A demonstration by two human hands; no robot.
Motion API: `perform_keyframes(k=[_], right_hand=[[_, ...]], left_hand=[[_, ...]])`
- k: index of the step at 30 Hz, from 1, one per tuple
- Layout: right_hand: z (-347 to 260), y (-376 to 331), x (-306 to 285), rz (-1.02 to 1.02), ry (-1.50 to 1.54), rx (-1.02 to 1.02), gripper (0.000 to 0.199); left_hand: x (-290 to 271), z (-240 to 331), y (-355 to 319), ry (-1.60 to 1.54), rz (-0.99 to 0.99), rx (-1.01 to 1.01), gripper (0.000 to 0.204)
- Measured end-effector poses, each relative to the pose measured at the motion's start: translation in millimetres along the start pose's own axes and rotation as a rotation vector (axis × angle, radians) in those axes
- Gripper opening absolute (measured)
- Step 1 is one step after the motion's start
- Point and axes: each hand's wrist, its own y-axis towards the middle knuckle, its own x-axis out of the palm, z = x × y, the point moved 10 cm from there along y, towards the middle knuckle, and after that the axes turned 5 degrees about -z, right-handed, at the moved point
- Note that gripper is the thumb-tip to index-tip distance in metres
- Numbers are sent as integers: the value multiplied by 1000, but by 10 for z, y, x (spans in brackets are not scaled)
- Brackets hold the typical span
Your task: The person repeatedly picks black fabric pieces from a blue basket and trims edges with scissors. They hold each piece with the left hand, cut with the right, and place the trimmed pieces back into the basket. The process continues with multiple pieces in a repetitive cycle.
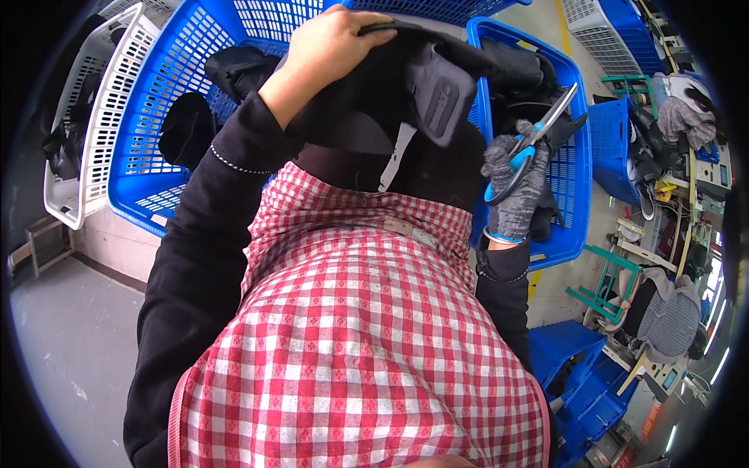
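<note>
A grey concrete floor carries a large blue plastic basket. Just right of it stands a second blue basket holding dark fabric pieces. A white basket stands at its left.

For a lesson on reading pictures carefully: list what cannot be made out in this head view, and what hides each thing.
- Left hand: fingers curl over the black garment, so the fingertips are hidden.
- Garment: its lower part is hidden behind the checked apron.
- Scissors in the gloved right hand: the glove covers part of the blue handles.
- Right blue crate: dark pieces fill it, so the bottom is hidden.
- Far-right workbenches: too small and bent by the fisheye rim.
</note>
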Motion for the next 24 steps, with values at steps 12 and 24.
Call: perform_keyframes(k=[12, 24], right_hand=[[-9, -157, 761, -180, -1558, -353, 60], [149, -240, 320, 362, -619, 97, 50]], left_hand=[[339, -657, -57, -740, -630, -632, 49], [-1372, 719, -505, -68, 384, 270, 53]])
